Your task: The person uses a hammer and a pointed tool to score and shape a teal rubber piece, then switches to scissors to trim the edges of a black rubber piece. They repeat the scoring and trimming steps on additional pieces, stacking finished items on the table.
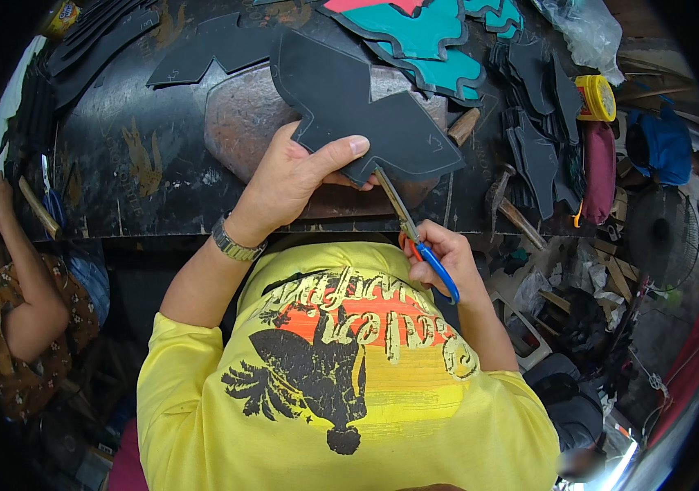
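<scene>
A flat black cut-out piece (pixel 341 94), curved on one side and notched on another, is pinched between the thumb and fingers of my left hand (pixel 300 172). Thin pale lines run along its edges. My right hand (pixel 447 250) grips scissors (pixel 401 209) with blue and red handles. Their blades point up and away from me, and the tips meet the near edge of the piece beside my left thumb. Under the piece lies a worn brown slab (pixel 239 123) on the dark table (pixel 112 204).
Black pieces (pixel 533 155) are stacked at right near a hammer (pixel 513 209) and a yellow tub (pixel 595 98). Teal pieces (pixel 419 29) lie at the far side. At left, another person's arm (pixel 26 270) rests near a second pair of scissors (pixel 51 192). A fan (pixel 664 229) stands at right.
</scene>
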A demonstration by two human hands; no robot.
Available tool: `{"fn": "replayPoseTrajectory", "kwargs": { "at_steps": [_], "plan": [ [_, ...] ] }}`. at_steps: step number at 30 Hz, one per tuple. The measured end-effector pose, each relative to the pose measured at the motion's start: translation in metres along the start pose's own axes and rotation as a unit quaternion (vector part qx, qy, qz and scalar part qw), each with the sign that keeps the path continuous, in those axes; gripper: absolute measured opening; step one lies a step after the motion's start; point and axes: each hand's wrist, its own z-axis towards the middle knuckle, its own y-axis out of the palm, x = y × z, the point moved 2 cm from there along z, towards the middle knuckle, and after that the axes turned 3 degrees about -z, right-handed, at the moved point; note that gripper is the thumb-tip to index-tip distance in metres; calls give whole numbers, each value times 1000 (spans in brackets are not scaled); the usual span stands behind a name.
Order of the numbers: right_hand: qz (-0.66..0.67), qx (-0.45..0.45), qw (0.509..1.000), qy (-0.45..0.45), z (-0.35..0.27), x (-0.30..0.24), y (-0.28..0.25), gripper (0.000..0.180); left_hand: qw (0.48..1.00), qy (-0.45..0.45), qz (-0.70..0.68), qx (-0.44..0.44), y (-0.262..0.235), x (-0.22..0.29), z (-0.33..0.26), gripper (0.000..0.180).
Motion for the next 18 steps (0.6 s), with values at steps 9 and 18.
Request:
{"fn": "replayPoseTrajectory", "kwargs": {
  "at_steps": [9,18],
  "plan": [
    [15,-1,999,40,0,1,-6,66,1000,-1,-8,5,2,1,-1,19],
    [-37,4,998,47,-2,3,-16,58,1000,-6,2,0,0,2,1,20]
  ]
}}
